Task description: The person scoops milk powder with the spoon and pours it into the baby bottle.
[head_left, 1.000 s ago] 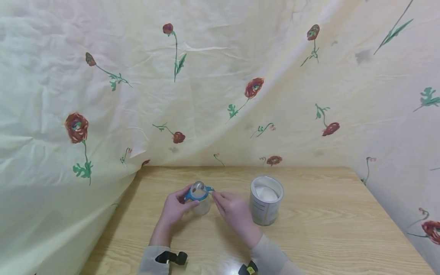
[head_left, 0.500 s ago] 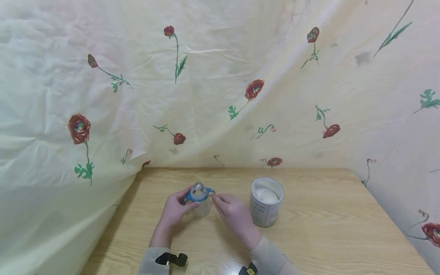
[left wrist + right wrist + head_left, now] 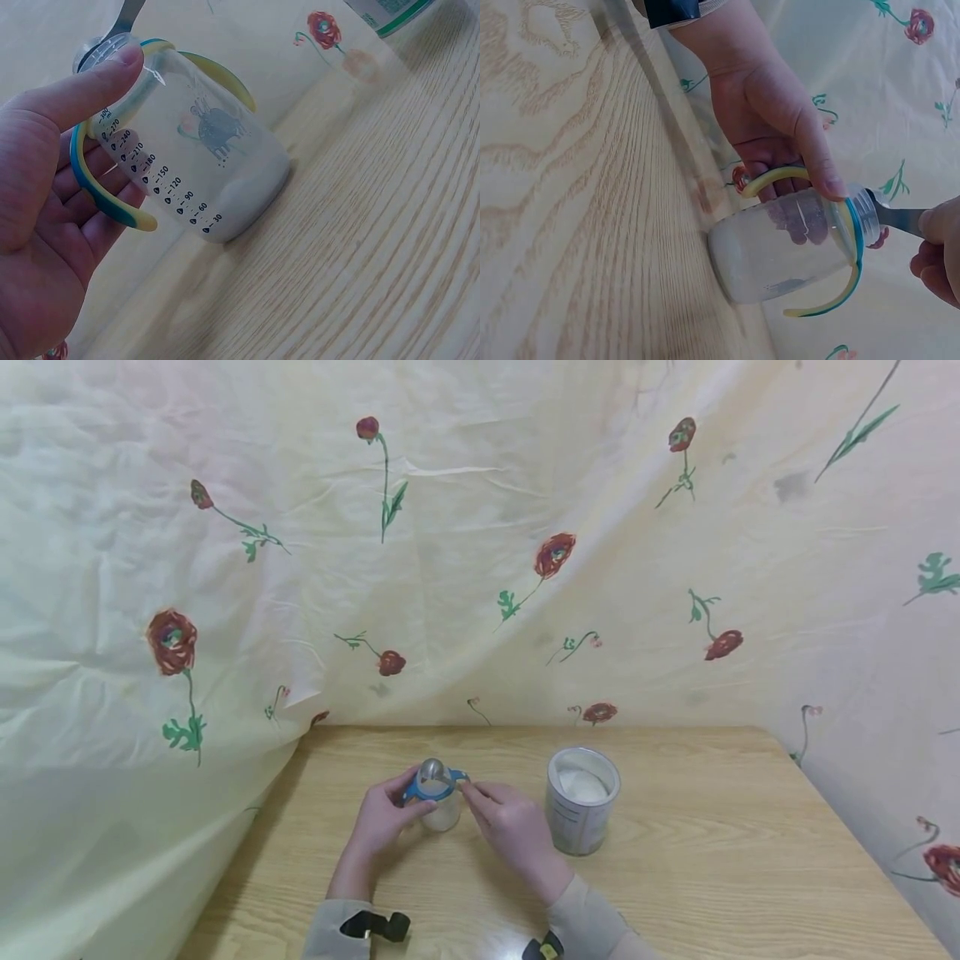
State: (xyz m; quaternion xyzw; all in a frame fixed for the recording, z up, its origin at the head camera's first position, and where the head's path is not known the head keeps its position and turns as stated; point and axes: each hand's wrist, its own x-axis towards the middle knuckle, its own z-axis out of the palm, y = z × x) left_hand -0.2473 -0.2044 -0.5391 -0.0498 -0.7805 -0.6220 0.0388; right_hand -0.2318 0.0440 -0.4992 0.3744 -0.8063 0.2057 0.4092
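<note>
A clear baby bottle [image 3: 199, 142] with two yellow-and-blue handles stands on the table, white contents at its bottom. Its printed measuring scale faces the left wrist view. My left hand [image 3: 386, 814] grips it near the neck, thumb [image 3: 120, 64] against the collar and fingers behind. Over the open mouth lies the bowl of a metal spoon [image 3: 432, 769]. My right hand [image 3: 513, 827] pinches the spoon's handle [image 3: 904, 219] from the right. Whether powder is left in the bowl cannot be told.
To the right of my right hand stands an open can [image 3: 577, 827] with white powder inside. The wooden table [image 3: 712, 827] ends at a hanging flowered cloth [image 3: 465, 568] behind and at the sides.
The spoon's bowl has turned slightly over the bottle's mouth. Both hands, the bottle and the can have stayed nearly in place.
</note>
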